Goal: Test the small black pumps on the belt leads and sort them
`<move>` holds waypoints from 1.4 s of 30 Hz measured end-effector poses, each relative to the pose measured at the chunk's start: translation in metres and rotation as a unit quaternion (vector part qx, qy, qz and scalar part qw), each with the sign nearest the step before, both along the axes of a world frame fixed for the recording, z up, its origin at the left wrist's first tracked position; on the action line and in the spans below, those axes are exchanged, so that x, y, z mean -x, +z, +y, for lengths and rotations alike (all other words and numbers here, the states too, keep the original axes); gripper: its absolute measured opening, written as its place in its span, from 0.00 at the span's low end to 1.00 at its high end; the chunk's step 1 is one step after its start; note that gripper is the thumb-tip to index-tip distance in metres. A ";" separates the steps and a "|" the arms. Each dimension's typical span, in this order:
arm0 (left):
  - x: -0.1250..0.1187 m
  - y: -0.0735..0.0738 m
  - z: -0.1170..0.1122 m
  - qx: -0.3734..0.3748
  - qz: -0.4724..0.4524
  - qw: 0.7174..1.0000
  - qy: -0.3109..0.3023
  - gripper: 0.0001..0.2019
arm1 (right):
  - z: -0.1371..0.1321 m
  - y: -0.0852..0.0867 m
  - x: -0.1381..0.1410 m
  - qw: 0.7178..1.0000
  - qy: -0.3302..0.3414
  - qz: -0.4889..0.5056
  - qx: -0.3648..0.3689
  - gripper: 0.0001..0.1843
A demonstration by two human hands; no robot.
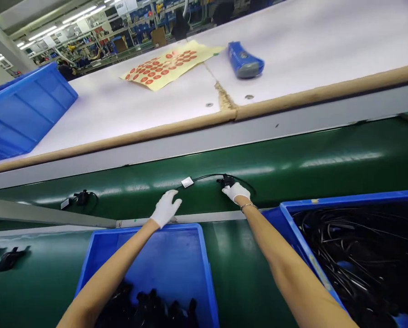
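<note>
Both my hands wear white gloves and reach out over the green conveyor belt (293, 159). My right hand (236, 191) is closed on the black plug end of a black cable (227, 181) lying on the belt. The cable curves left to a small white tag (187, 182). My left hand (165, 208) hovers just below and left of that tag, fingers spread and holding nothing.
A blue bin (204, 255) with black parts sits under my left arm. A blue bin (327, 200) full of black cables is at right. Another cable (81, 198) lies on the belt at left. The white table (122, 105) beyond holds a sticker sheet (166, 64), a blue object (245, 61) and a blue bin (22, 109).
</note>
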State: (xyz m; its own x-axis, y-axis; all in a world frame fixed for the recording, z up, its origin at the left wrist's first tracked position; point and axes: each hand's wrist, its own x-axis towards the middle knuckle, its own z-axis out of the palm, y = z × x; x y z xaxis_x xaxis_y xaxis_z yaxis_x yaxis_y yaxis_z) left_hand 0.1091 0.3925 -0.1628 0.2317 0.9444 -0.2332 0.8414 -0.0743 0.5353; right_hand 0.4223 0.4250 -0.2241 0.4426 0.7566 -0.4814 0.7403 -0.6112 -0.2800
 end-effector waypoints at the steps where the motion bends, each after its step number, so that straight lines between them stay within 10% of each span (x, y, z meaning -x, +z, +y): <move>1: 0.024 0.008 -0.021 -0.010 -0.008 1.000 0.009 0.19 | -0.003 0.001 0.003 1.000 0.008 -0.002 0.002 0.20; 5: 0.104 0.022 -0.117 -0.007 -0.033 0.998 0.046 0.18 | -0.041 0.029 0.031 0.997 0.067 -0.003 -0.042 0.21; 10: 0.151 0.003 -0.213 0.059 -0.063 0.994 0.071 0.11 | -0.169 0.069 0.132 0.962 0.249 0.081 -0.084 0.17; 16: 0.172 0.000 -0.263 0.090 -0.118 0.986 0.074 0.17 | -0.302 0.038 0.261 0.911 0.398 0.081 0.077 0.18; 20: 0.188 0.012 -0.285 0.090 -0.142 0.984 0.062 0.19 | -0.322 0.024 0.283 0.911 0.400 0.013 0.103 0.18; 26: 0.206 0.017 -0.302 0.108 -0.110 0.987 0.037 0.19 | -0.338 0.049 0.267 0.929 0.360 -0.084 0.033 0.21; 35: 0.103 -0.021 -0.236 0.255 0.089 0.959 -0.091 0.16 | -0.337 0.045 0.271 0.909 0.405 -0.075 0.067 0.19; 42: 0.077 -0.034 -0.245 0.224 0.121 0.960 -0.118 0.16 | -0.334 0.031 0.264 0.918 0.385 0.011 0.088 0.19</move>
